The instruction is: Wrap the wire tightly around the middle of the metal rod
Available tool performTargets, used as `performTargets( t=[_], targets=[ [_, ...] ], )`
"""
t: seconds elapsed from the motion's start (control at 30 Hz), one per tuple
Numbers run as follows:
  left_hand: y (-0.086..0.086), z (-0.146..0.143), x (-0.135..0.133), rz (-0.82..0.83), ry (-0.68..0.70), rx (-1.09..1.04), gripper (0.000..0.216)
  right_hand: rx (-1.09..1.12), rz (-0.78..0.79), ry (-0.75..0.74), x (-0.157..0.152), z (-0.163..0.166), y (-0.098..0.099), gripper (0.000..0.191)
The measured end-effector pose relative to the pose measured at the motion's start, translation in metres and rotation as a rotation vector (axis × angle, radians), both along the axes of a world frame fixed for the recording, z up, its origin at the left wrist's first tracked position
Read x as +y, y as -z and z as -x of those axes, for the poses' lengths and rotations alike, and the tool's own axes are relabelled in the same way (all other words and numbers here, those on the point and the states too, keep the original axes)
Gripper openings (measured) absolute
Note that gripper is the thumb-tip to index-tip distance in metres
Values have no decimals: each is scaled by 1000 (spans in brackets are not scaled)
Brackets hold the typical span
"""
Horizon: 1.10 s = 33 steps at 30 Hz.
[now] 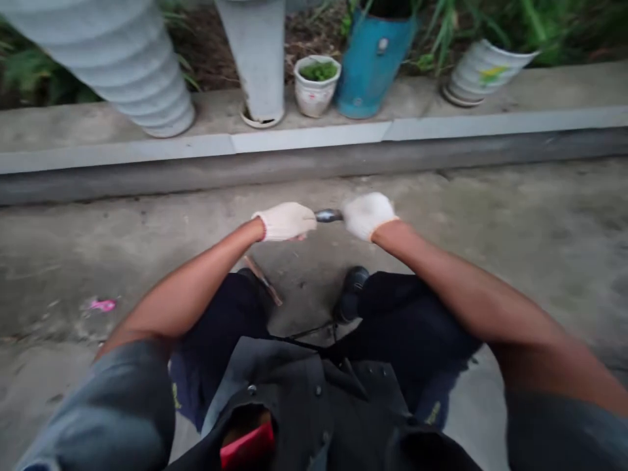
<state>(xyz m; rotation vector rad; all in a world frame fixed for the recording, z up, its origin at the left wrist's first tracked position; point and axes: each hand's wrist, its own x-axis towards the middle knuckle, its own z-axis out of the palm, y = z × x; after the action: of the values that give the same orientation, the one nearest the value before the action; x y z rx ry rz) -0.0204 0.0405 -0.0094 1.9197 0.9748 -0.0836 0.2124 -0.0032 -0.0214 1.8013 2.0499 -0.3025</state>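
A short, dark, shiny metal piece [328, 215] shows between my two hands; its ends are hidden, so its exact kind cannot be told. My left hand [287, 221], in a white knit glove, is closed at its left end. My right hand [369, 214], gloved the same way and slightly blurred, is closed around its right end. Both hands are held out in front of my knees, above the concrete ground [206, 209]. Below my left hand, a thin brown stick-like piece [263, 280] lies slanted near my left shoe.
Beyond my hands runs a low concrete ledge [309, 136]. On it stand a ribbed white pot [142, 72], a tall grey pot [260, 65], a small white pot [314, 97], a blue container [373, 69] and a striped pot [483, 75]. A pink scrap [103, 305] lies at left.
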Motion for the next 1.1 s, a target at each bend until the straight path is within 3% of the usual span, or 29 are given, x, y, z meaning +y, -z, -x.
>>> performTargets(
  t=[0.07,0.17,0.33,0.47,0.6,0.73,0.83,1.1],
  targets=[
    [-3,2,8,-50,33,46,26,2,21,-47,1,-4,7,39],
    [-11,8,12,-81,22,38,27,45,40,-159,-5,-6,1,35],
    [-11,15,15,37,-59,-51,26,162,118,-253,-16,-19,-16,33],
    [-2,9,13,191,-104,-229,24,295,35,-77,-18,-30,-27,47],
    [3,-3,3,201,-156,-299,26,439,-207,242,-14,-33,-35,49],
    [-5,-14,-12,156,-111,-178,24,283,-326,360,-9,-34,-32,59],
    [-13,-18,-19,82,-67,-58,25,95,-262,280,-8,-31,-24,67],
    [-20,-9,-10,-65,147,124,34,-102,86,-31,-32,5,-28,41]
  ],
)
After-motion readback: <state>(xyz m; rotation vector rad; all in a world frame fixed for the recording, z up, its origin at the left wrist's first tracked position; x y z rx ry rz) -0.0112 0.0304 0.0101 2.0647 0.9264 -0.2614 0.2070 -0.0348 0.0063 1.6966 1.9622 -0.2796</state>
